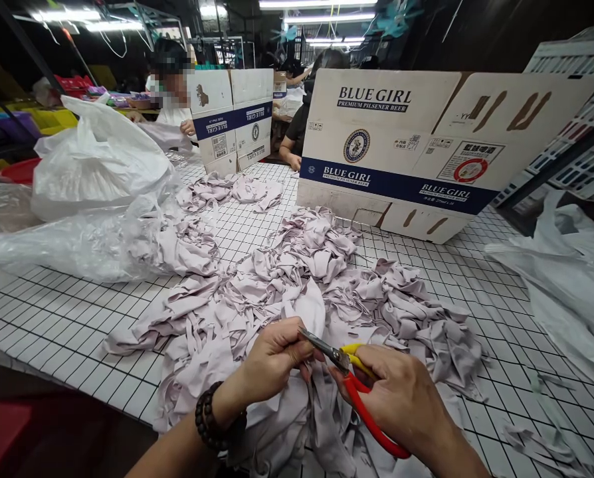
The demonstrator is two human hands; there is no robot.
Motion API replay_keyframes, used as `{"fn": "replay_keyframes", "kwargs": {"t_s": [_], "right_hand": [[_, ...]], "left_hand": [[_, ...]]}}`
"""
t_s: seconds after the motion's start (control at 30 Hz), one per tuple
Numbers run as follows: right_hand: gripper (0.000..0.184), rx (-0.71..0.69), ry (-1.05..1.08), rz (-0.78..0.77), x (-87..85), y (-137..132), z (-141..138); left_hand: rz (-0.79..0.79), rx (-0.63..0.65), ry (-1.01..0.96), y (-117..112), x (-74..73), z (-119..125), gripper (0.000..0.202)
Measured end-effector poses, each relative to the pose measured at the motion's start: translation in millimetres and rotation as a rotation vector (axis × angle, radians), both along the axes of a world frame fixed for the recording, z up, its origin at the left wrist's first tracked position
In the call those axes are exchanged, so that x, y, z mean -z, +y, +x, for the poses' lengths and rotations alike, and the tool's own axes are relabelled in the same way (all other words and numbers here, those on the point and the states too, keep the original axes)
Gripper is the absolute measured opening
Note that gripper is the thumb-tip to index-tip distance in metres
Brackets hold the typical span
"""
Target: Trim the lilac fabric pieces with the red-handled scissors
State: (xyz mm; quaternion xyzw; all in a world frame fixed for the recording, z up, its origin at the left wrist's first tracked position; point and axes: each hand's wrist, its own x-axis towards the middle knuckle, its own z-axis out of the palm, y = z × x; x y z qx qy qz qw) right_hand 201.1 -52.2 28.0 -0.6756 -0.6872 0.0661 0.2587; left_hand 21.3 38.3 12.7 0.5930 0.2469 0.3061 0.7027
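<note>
My left hand [277, 352], with a dark beaded bracelet [210, 417] on its wrist, pinches a pale lilac-grey piece of fabric [311, 309] in front of me. Scissors [337, 358] with one red and one yellow handle are gripped in my right hand [396, 382]. Their blades point left and the tips reach the fingers of my left hand. Whether the blades are on the cloth there, I cannot tell. Below and around both hands spreads a large heap of the same fabric pieces [247, 292].
A white grid-patterned table [102, 318] lies underneath. Cardboard sheets, one large [377, 146] and one smaller [234, 119], stand across its far side. Plastic bags [98, 166] sit at left, another white bag [566, 265] at right. Two people [170, 86] [297, 133] sit opposite.
</note>
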Motion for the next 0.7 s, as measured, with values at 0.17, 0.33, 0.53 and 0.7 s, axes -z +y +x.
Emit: {"fn": "replay_keyframes", "kwargs": {"t_s": [0.17,0.33,0.53,0.7], "right_hand": [[0.04,0.052,0.417,-0.292,5.1,12,15],[0.034,0.043,0.686,-0.286,30.5,44,5],[0.017,-0.034,0.911,-0.274,37.6,38,0],[0.029,-0.266,0.946,-0.631,14.9,16,22]], "left_hand": [[-0.045,-0.006,-0.011,3,1.0,-1,0.039],[-0.002,-0.004,-0.051,0,0.9,-4,0.037],[0.393,0.044,0.179,-18,-12.6,-53,0.032],[0.424,0.134,0.249,-28,-23.2,-99,0.031]]}}
